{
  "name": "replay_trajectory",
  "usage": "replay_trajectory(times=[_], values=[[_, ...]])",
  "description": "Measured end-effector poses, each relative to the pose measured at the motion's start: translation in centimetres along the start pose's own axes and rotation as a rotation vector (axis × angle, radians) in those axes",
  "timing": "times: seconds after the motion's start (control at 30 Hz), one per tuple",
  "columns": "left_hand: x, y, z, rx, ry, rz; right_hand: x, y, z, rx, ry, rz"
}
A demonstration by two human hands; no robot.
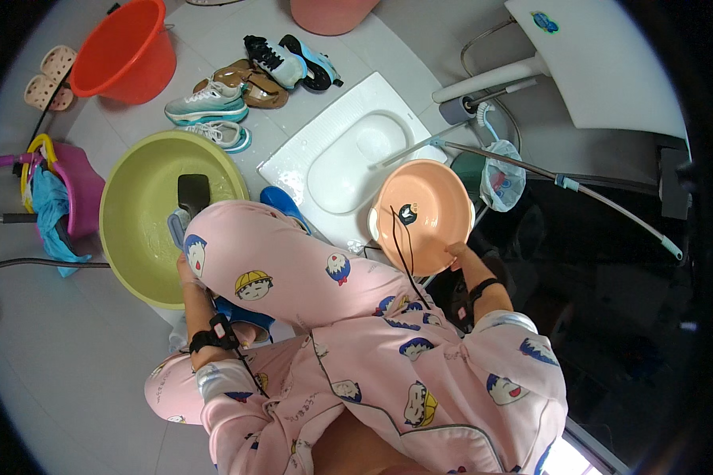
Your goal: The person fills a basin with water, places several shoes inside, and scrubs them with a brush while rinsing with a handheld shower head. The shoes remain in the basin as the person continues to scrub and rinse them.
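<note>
My right hand (456, 254) grips the near right rim of a round peach plastic basin (428, 190), with the thumb and fingers at its edge. The basin is tilted above the edge of a white squat toilet (356, 148), and a dark emblem marks its inside. My left hand (185, 271) is at the right rim of a large yellow-green plastic basin (133, 225), mostly hidden by my raised knee. Just beyond it, a grey-blue item (178, 228) and a black flat piece (193, 193) lie in or over that basin; whether the hand holds them is hidden.
Several sneakers (208, 104) and brown slippers (266, 90) rest on the tiles. A red bucket (128, 56) and a purple bucket with blue cloth (78, 184) stand left. A metal pole (511, 159) crosses beside a bagged bin (502, 178) at right.
</note>
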State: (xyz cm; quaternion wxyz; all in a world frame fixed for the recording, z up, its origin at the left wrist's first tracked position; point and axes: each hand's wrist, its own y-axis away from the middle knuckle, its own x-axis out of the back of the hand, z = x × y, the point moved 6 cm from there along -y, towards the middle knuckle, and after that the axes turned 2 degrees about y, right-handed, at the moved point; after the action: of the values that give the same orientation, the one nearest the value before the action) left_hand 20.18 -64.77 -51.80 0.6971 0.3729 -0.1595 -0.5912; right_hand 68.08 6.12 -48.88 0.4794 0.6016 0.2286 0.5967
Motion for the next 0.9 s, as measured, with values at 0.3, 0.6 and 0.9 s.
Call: replay_trajectory(times=[0.3, 0.6, 0.9], values=[[2.9, -3.7, -1.7, -0.027, -0.194, -0.012, -5.3, 4.1, 3.6, -0.07, -0.635, -0.117], [3.3, -4.9, -1.7, -0.019, -0.228, -0.04, -6.0, 7.2, -2.2, 0.217, -0.832, -0.278], [-0.3, -0.7, 1.3, -0.144, -0.13, -0.035, 1.5, 19.9, -10.5, 0.623, -0.546, 0.062]])
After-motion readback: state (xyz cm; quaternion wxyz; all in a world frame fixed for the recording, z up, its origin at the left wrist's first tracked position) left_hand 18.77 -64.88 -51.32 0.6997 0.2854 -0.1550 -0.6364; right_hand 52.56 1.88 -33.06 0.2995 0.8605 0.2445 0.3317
